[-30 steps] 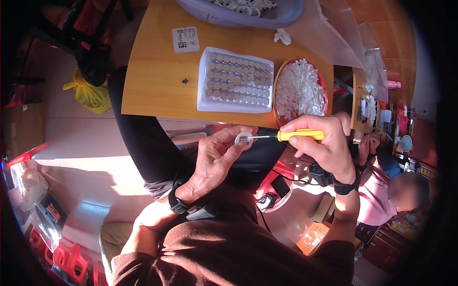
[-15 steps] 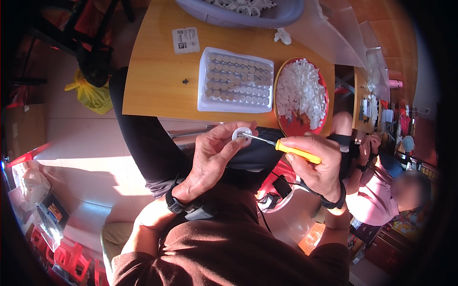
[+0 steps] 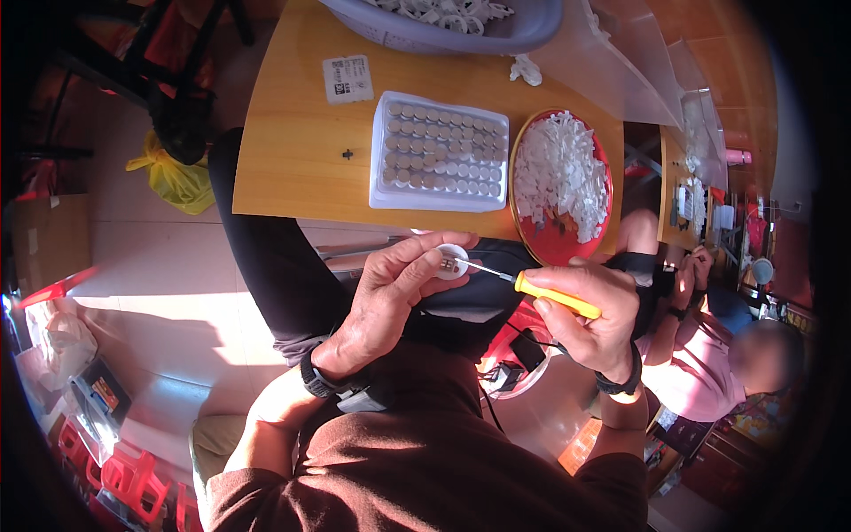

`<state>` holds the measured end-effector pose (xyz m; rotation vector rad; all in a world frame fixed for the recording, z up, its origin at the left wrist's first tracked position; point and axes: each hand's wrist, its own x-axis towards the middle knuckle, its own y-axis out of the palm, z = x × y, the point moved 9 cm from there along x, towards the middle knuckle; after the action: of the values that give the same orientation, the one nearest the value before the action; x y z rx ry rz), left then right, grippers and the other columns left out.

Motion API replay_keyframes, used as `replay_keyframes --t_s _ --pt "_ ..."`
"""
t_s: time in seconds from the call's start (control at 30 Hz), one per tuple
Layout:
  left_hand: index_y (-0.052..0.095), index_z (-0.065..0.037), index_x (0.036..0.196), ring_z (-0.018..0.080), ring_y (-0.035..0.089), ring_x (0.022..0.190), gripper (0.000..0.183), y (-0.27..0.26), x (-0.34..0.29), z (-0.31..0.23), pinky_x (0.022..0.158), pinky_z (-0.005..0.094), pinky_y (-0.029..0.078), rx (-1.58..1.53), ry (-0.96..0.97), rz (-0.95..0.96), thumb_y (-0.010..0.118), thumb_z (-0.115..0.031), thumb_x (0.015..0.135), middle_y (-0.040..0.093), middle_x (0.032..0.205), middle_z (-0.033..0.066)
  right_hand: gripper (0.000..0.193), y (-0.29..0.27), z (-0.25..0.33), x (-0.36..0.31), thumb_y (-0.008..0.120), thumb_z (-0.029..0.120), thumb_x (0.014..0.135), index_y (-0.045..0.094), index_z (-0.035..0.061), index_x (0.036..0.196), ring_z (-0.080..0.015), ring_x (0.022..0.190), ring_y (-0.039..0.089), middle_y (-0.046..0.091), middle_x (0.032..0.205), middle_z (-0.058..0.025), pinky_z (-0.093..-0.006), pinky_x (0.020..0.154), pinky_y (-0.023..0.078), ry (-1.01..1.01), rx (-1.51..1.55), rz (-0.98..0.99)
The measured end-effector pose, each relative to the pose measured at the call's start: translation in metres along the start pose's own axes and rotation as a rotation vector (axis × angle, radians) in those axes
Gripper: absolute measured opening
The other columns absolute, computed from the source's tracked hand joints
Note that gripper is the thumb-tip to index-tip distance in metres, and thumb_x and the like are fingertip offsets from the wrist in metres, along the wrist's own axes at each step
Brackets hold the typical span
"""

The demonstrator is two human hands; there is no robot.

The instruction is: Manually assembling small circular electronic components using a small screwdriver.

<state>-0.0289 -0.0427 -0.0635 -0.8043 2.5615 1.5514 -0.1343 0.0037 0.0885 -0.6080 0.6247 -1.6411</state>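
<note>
A yellow-brown wooden table spreads ahead of the person, and to the right sits a co-worker in a pink top. At the table's far side stands a pale lavender plastic basin holding white looped pieces. Nearer, at the right, a round red tray with a yellowish rim bears a heap of small white strips. Just left of it is a rectangular white tray.

The right hand has its grip closed around the handle of a yellow-handled screwdriver with a thin metal shaft, which points left. The left hand has its grip pinched, thumb and fingers holding a small round white part above the lap, just off the table's near edge. The screwdriver's tip is at the part's face; whether it touches cannot be told.

A white printed card lies on the table beyond the white tray's left corner. Short grey cylinders fill that tray in rows, and a tiny dark cross-shaped piece lies left of it.
</note>
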Motion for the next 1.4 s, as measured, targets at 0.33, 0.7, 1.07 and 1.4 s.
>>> replay_keyframes --t_s 0.33,0.7,1.07,1.4 --pt "0.049 0.005 0.126 0.0246 0.054 0.114 0.034 0.001 -0.001 -0.005 0.103 0.0342 0.041 -0.139 -0.041 0.015 0.040 -0.012 0.098 0.053 0.125 0.0164 0.023 -0.013 -0.011 -0.012 0.060 -0.004 0.074 0.065 -0.0049 0.097 -0.0106 0.054 0.057 0.067 0.080 -0.0114 -0.0212 0.054 0.046 0.100 0.073 -0.130" --pt "0.051 0.006 0.121 0.0284 0.057 0.111 0.031 -0.040 -0.026 -0.053 0.092 0.0317 0.050 -0.002 0.119 -0.231 0.044 -0.012 0.095 0.057 0.119 0.0191 0.040 -0.009 -0.067 0.000 0.042 0.015 0.092 0.050 -0.0035 0.127 -0.0096 0.070 0.050 0.059 0.098 -0.0082 -0.0236 0.069 0.046 0.360 0.220 -0.405" --pt "0.061 -0.001 0.107 0.0073 0.058 0.071 0.023 -0.103 -0.057 -0.101 0.067 0.0183 0.048 0.158 0.349 -0.507 0.050 -0.016 0.093 0.064 0.108 0.0144 0.035 -0.011 -0.073 0.011 0.047 -0.002 0.087 0.056 0.0017 0.121 -0.0211 0.078 0.051 0.053 0.088 -0.0097 -0.0315 0.071 0.042 0.190 -0.152 -0.553" --pt "0.058 0.004 0.113 0.0166 0.066 0.083 0.028 -0.096 -0.050 -0.097 0.075 0.0247 0.055 0.163 0.315 -0.523 0.050 -0.012 0.092 0.062 0.110 0.0173 0.041 0.010 -0.104 -0.032 0.050 0.001 0.087 0.053 0.0049 0.127 -0.0276 0.083 0.050 0.048 0.090 -0.0117 -0.0388 0.075 0.041 0.292 -0.473 -0.443"
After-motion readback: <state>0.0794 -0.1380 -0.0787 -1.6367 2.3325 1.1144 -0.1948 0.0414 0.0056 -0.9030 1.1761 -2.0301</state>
